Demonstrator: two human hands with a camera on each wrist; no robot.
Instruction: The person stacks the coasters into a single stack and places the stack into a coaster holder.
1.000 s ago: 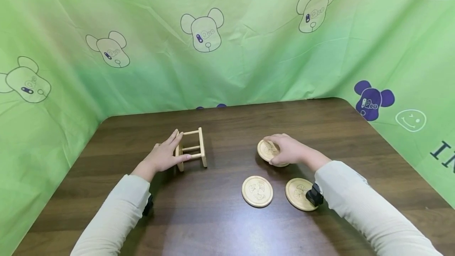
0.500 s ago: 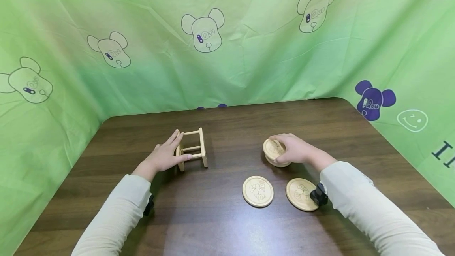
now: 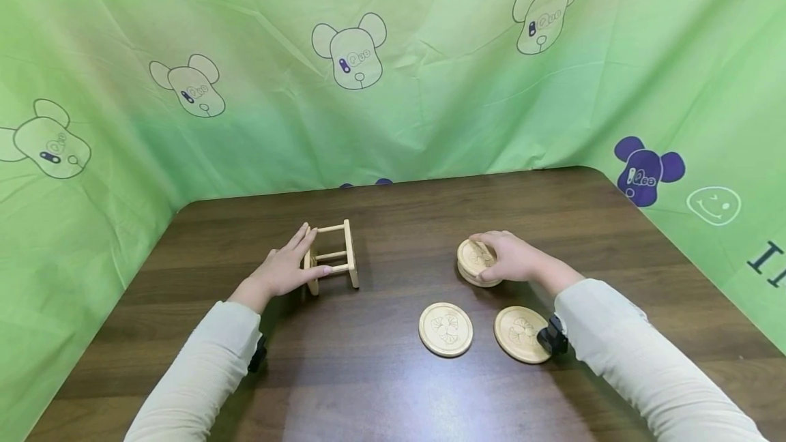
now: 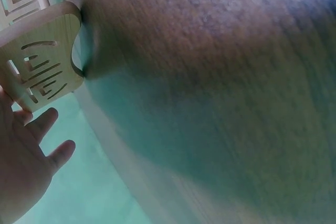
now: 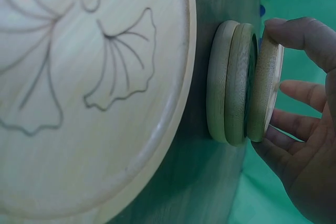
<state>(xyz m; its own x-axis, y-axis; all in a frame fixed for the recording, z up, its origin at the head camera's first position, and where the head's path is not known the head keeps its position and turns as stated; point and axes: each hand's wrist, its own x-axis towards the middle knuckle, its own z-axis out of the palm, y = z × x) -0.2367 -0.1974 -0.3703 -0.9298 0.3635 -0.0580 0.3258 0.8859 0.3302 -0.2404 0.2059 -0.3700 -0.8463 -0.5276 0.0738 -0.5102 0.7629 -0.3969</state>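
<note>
In the head view my left hand rests on the left end of a small wooden coaster rack, fingers extended, thumb along its near rail. The left wrist view shows the rack's slotted side panel beside the fingers; part of the hand is cut off there. My right hand pinches a round wooden coaster between thumb and fingers. Just under this coaster lie two stacked coasters; the right wrist view shows a narrow gap between them and the held one.
Two more coasters with engraved leaf patterns lie flat nearer me, one at the middle and one at the right, partly behind the black wrist camera. A green printed curtain surrounds the brown wooden table.
My right hand has moved a little to the right, bringing its coaster over the two stacked ones. The left hand and rack have stayed put.
</note>
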